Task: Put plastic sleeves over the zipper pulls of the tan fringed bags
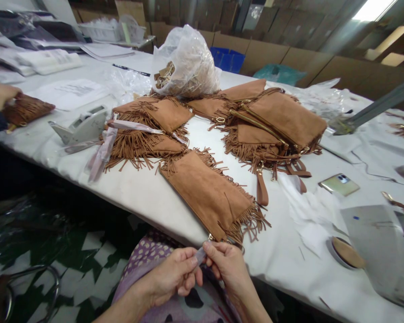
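Note:
A brown fringed pouch (207, 188) lies flat at the table's front edge, its metal clasp corner toward me. Just below that corner, my left hand (177, 271) and my right hand (225, 262) are close together, fingers pinched on a wrist strap (200, 255) in pale, thin wrapping. The strap is mostly hidden by my fingers. Beyond the pouch sit more fringed pouches: a stack on the left (173, 114), with wrapped straps (134, 126) across it, and a pile on the right (283, 116) with a bare strap (261, 186) hanging down.
A plastic bag of tan stuffing (188, 63) stands behind the pouches. Tape dispensers stand left (87, 125) and right (380, 246). A phone (340, 184) lies near white tissue (313, 211). A metal post (384, 103) rises at right. Another person's hand (2, 95) touches a pouch at far left.

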`<state>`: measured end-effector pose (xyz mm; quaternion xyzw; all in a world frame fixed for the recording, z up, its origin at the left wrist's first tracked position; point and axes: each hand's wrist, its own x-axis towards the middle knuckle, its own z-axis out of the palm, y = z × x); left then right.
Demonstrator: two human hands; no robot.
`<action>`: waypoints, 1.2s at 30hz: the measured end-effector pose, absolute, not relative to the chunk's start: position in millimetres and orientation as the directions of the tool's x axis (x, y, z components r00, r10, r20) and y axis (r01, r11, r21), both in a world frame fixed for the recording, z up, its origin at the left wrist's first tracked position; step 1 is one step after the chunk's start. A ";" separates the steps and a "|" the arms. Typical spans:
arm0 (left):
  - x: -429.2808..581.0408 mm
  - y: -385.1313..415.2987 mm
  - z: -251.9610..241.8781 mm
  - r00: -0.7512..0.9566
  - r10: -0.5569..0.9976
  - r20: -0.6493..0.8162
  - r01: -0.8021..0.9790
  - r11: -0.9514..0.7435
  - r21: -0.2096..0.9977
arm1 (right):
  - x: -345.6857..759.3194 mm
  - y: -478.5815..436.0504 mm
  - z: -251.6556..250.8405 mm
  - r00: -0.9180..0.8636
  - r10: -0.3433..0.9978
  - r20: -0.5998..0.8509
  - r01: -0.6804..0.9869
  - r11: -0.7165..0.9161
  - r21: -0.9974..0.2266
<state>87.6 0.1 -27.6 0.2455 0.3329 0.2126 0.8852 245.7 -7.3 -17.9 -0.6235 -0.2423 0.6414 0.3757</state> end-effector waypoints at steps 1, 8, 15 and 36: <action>88.6 -0.9 -28.8 0.682 0.546 -0.486 -0.207 0.782 0.588 | 246.2 -7.2 -18.0 0.043 0.788 -0.614 -0.169 -0.600 -0.782; 87.3 -4.7 -29.7 0.620 0.546 -0.563 -0.007 0.722 0.692 | 244.4 -9.7 -23.9 0.049 0.783 -0.620 -0.160 -0.606 -0.779; 83.3 12.1 -4.5 0.493 0.705 -0.510 0.243 0.452 0.858 | 244.0 -8.3 -28.0 0.054 0.781 -0.623 -0.219 -0.599 -0.770; 114.8 -5.5 -49.3 0.470 0.777 -0.418 -0.129 0.529 0.839 | 248.9 -25.3 -29.3 -0.085 0.867 -0.490 -0.211 -0.496 -0.842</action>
